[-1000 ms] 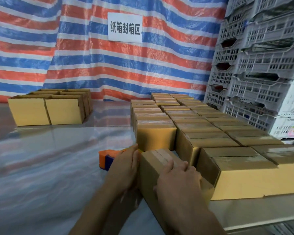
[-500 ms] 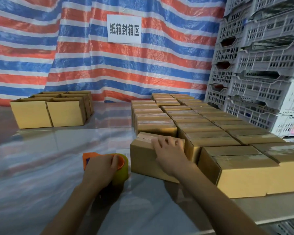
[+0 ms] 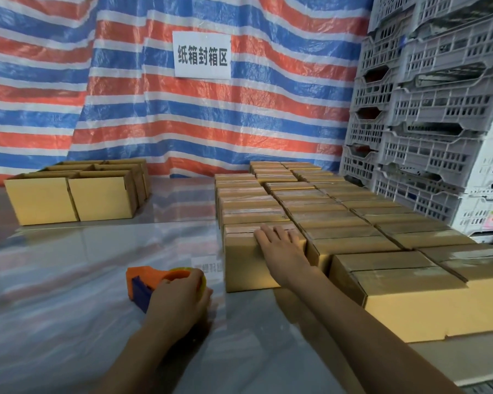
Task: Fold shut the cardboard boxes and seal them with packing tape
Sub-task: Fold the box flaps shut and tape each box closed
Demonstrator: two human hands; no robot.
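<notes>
A taped-shut cardboard box (image 3: 245,263) stands at the near end of the left row of sealed boxes (image 3: 319,211). My right hand (image 3: 279,245) lies flat on its top near edge, fingers spread, holding nothing. To the left, my left hand (image 3: 180,302) grips an orange and blue tape dispenser (image 3: 143,282) that rests on the table with a yellowish tape roll in it. A group of open-topped boxes (image 3: 71,194) stands at the far left of the table.
The shiny grey table (image 3: 69,294) has free room between the two groups of boxes. Stacked grey plastic crates (image 3: 427,115) wall off the right side. A striped tarp (image 3: 125,109) with a white sign (image 3: 202,55) hangs behind.
My right hand pushed the sealed box away from me into line with the left row. My left hand left the box and took hold of the tape dispenser.
</notes>
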